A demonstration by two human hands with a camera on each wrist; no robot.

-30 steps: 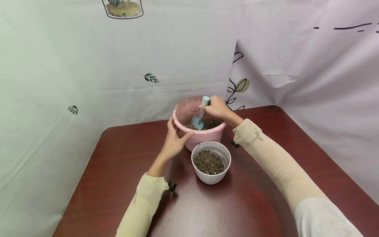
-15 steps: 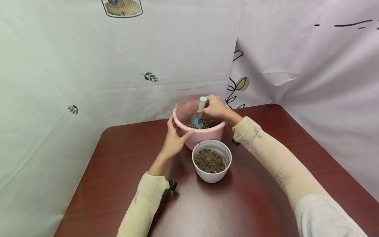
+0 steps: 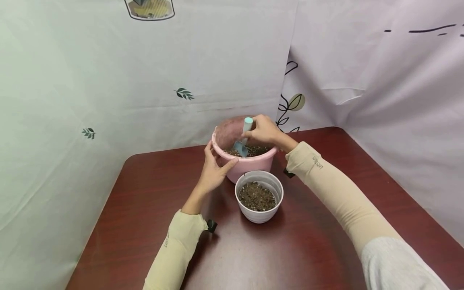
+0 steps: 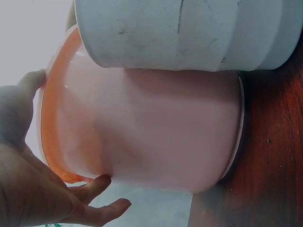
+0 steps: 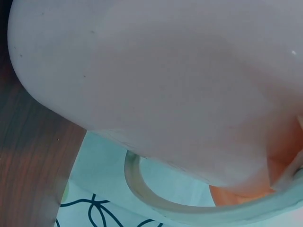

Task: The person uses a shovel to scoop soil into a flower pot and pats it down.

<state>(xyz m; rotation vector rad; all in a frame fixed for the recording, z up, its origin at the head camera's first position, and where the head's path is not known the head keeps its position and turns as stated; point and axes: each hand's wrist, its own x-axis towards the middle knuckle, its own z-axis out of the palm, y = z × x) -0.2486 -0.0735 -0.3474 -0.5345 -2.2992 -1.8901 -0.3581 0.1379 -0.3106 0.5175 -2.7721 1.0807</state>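
A pink bucket (image 3: 250, 164) with dark speckled soil (image 3: 258, 150) inside stands near the back of the table. My left hand (image 3: 212, 171) holds it at the left front, thumb on the rim and fingers spread along the outer wall. In the left wrist view the fingertips (image 4: 102, 184) lie against the pink side. My right hand (image 3: 266, 131) grips the pale handle of a small garden trowel (image 3: 241, 149), its blue-grey blade down at the soil. The right wrist view shows the bucket's wall (image 5: 156, 90) but neither hand nor trowel.
A white pot (image 3: 258, 217) partly filled with soil (image 3: 257, 196) stands right in front of the bucket. Both are on a dark red wooden table (image 3: 156, 197). Printed cloth (image 3: 145, 80) hangs behind. A pale curved loop (image 5: 137, 184) shows beside the bucket.
The trowel's handle has swung slightly left and more upright, with the right hand moving along with it. The left hand stays on the bucket.
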